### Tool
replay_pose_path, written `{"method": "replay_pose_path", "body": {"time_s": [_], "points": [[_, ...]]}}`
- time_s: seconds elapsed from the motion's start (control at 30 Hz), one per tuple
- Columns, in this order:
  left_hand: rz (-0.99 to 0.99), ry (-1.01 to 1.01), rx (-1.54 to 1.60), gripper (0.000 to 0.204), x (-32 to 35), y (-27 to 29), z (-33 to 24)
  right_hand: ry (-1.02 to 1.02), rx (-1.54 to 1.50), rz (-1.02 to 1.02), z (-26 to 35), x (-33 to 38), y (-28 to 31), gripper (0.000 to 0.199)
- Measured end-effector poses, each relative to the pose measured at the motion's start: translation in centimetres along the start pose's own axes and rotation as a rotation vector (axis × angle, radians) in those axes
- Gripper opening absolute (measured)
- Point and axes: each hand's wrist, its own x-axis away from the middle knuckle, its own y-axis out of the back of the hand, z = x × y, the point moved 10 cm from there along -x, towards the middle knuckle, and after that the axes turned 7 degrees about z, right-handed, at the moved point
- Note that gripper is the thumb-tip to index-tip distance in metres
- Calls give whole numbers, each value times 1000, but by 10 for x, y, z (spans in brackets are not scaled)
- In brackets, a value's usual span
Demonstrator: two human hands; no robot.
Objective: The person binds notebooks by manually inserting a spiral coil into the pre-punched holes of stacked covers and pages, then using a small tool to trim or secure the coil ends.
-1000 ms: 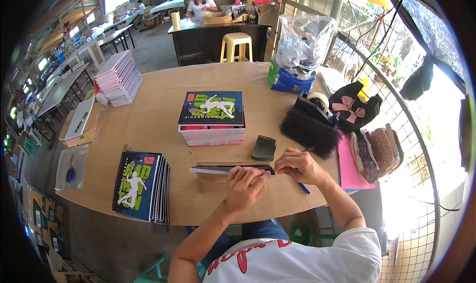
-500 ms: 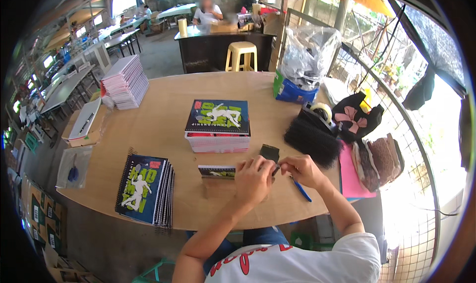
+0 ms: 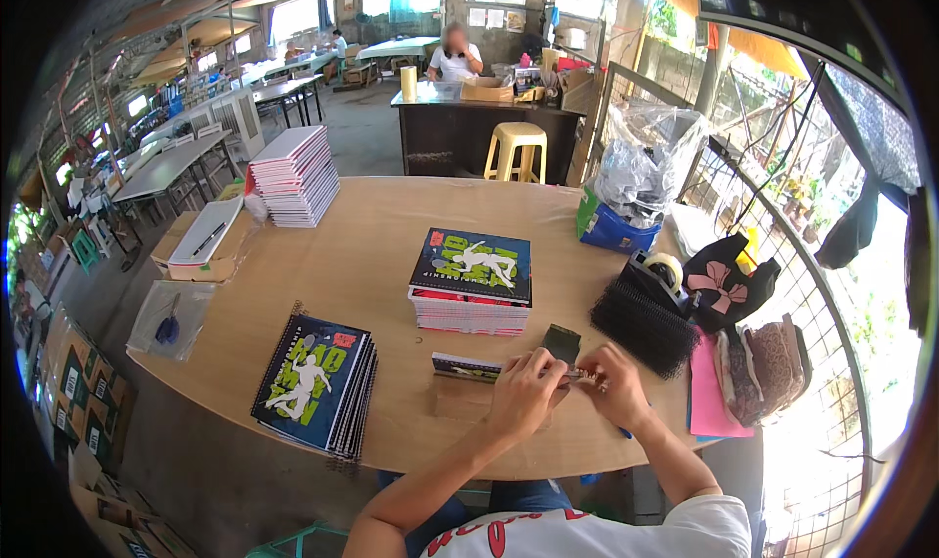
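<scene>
Round wooden surface (image 3: 391, 235) carrying three stacks of spiral notebooks: pink-edged pile (image 3: 293, 175) far left, middle stack (image 3: 471, 282), near-left stack (image 3: 315, 382). One single notebook (image 3: 471, 366) lying flat just ahead of both hands, long axis running left to right. Left hand (image 3: 523, 392) closed over its right end; right hand (image 3: 608, 387) pinching, probably, the wire spine there.

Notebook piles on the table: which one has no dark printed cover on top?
The far-left pile, beyond the cardboard box. Its top is plain white with pink edges, while the middle stack and the near-left stack show dark covers with a white figure.
</scene>
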Motion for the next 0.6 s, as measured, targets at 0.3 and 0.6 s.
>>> {"method": "replay_pose_path", "body": {"time_s": [0.3,0.6], "points": [[-23,-31,33,26,1,-2,-1,40,148,66,7,8,-7,28],[6,-25,-59,22,-1,2,-8,3,101,376,-65,-63,-11,57]]}}
